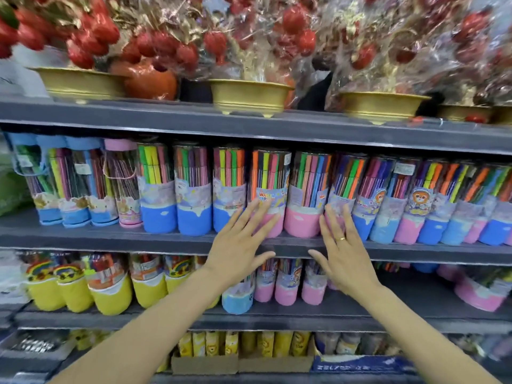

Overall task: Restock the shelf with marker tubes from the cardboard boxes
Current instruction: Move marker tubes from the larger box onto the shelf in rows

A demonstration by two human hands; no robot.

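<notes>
A long row of clear marker tubes with blue or pink bases stands on the middle grey shelf [110, 239]. My left hand [239, 243] reaches up with straight, spread fingers, its tips touching a pink-based tube [270, 189]. My right hand [342, 245], a ring on one finger, is also flat and spread, its fingertips against a pink-based tube [339, 189] beside the pink-based tube [306, 195] between my hands. Neither hand holds anything. No cardboard supply box shows near my hands.
Gold bowls [249, 97] with wrapped red ornaments fill the top shelf. The lower shelf holds yellow-based tubes [110, 286] on the left and pink-based tubes [285, 284] in the middle. A cardboard tray [238, 363] of yellow packs sits on the bottom shelf.
</notes>
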